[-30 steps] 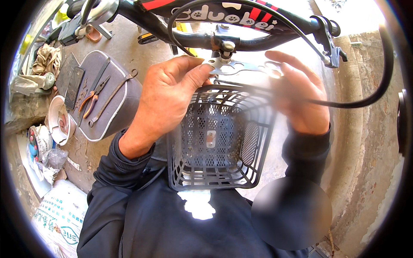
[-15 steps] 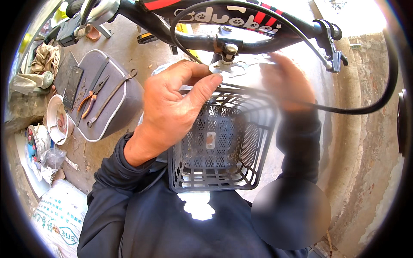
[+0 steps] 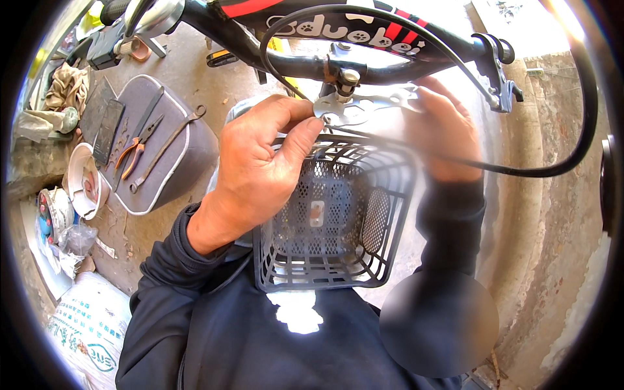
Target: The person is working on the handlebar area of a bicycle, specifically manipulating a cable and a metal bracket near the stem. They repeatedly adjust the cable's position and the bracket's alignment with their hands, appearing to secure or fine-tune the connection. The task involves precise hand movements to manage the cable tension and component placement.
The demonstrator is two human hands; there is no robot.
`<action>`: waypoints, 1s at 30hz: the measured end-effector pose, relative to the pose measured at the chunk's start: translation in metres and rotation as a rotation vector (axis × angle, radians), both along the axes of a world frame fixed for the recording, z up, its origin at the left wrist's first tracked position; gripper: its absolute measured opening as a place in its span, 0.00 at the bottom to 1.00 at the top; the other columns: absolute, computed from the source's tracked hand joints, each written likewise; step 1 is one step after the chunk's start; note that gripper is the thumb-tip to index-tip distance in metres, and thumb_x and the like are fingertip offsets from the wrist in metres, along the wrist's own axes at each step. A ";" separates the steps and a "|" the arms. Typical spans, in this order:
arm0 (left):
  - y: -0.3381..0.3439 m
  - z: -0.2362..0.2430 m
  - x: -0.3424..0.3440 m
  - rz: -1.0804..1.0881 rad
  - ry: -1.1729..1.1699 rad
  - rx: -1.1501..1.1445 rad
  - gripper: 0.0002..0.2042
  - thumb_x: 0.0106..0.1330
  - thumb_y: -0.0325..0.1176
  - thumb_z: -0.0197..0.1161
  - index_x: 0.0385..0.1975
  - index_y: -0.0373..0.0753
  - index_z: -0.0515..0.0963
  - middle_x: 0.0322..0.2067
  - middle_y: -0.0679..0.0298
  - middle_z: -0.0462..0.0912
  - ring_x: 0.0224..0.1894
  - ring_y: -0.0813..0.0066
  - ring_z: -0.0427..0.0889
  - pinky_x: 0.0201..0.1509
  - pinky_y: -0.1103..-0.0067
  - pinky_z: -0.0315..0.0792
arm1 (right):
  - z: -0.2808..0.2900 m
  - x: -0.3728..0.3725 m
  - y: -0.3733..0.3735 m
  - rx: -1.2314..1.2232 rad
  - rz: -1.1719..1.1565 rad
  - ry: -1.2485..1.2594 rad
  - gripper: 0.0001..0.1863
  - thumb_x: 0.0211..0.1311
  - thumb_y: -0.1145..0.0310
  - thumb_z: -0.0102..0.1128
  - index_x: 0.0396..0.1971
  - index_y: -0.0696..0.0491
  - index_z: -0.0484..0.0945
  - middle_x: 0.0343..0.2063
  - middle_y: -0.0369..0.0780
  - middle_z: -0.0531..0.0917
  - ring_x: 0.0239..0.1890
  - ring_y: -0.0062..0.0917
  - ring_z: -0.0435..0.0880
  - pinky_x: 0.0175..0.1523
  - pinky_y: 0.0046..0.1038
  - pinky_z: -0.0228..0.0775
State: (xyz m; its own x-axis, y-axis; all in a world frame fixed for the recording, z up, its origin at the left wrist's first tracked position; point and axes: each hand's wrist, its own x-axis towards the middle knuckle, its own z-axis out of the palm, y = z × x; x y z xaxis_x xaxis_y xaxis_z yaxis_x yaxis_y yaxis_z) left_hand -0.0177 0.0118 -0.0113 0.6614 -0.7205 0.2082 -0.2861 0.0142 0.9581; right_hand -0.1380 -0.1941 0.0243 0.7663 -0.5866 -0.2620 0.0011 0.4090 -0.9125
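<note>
Hands (image 3: 255, 162) at spanner (image 3: 350, 115), right blurry

My feed is bright with daylight, glaring at upper right and bleaching the floor (image 3: 416, 244) along the basket's (image 3: 263, 260) right edge. Motion smears the right hand (image 3: 448, 133); haze softens the basket's upper right corner. The wrench (image 3: 168, 148) by the padded seat's (image 3: 146, 195) right edge reads crisp to me. The wall (image 3: 569, 201) bows into black vignetting.
</note>
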 end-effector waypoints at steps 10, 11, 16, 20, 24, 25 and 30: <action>0.000 -0.001 0.001 -0.020 0.049 0.007 0.08 0.66 0.25 0.57 0.40 0.28 0.77 0.34 0.61 0.82 0.37 0.78 0.81 0.43 0.83 0.73 | 0.001 -0.013 0.004 0.007 0.113 0.002 0.17 0.63 0.76 0.49 0.52 0.60 0.74 0.27 0.39 0.77 0.22 0.19 0.78 0.17 0.17 0.64; 0.000 -0.001 0.001 -0.022 0.058 -0.001 0.08 0.66 0.25 0.57 0.40 0.28 0.77 0.34 0.62 0.82 0.37 0.78 0.81 0.43 0.83 0.73 | 0.002 -0.014 0.004 0.013 0.115 0.001 0.17 0.63 0.76 0.49 0.52 0.60 0.74 0.27 0.39 0.77 0.22 0.19 0.78 0.17 0.16 0.64; -0.001 -0.001 0.000 -0.031 0.148 -0.034 0.08 0.66 0.26 0.58 0.40 0.28 0.78 0.33 0.62 0.83 0.37 0.79 0.80 0.43 0.83 0.73 | 0.004 -0.014 0.006 -0.001 0.131 0.007 0.17 0.64 0.75 0.49 0.52 0.59 0.74 0.27 0.38 0.78 0.25 0.18 0.79 0.19 0.16 0.65; 0.000 0.003 0.004 -0.053 0.256 -0.024 0.09 0.67 0.28 0.58 0.39 0.29 0.79 0.32 0.62 0.83 0.36 0.79 0.80 0.43 0.84 0.72 | 0.005 -0.015 0.005 -0.020 0.166 0.064 0.17 0.65 0.74 0.49 0.53 0.58 0.74 0.27 0.38 0.79 0.26 0.18 0.81 0.19 0.15 0.65; 0.000 0.000 0.005 -0.014 0.201 0.052 0.08 0.66 0.29 0.59 0.37 0.29 0.79 0.31 0.62 0.83 0.35 0.79 0.80 0.42 0.83 0.72 | 0.004 -0.014 0.005 -0.132 0.176 0.091 0.17 0.66 0.72 0.51 0.53 0.58 0.74 0.28 0.39 0.79 0.27 0.19 0.81 0.20 0.16 0.67; -0.001 0.000 0.006 -0.013 0.248 0.050 0.08 0.66 0.29 0.59 0.36 0.29 0.79 0.31 0.62 0.83 0.35 0.79 0.80 0.42 0.84 0.72 | 0.004 -0.013 0.007 -0.139 0.162 0.099 0.17 0.66 0.72 0.51 0.53 0.58 0.74 0.28 0.39 0.79 0.27 0.19 0.82 0.20 0.16 0.67; 0.004 -0.003 0.013 -0.023 0.432 0.044 0.08 0.65 0.29 0.60 0.35 0.29 0.79 0.30 0.62 0.83 0.34 0.80 0.80 0.42 0.83 0.72 | 0.005 -0.010 0.011 -0.156 0.150 0.131 0.19 0.66 0.70 0.52 0.56 0.60 0.70 0.32 0.42 0.81 0.32 0.25 0.83 0.32 0.23 0.75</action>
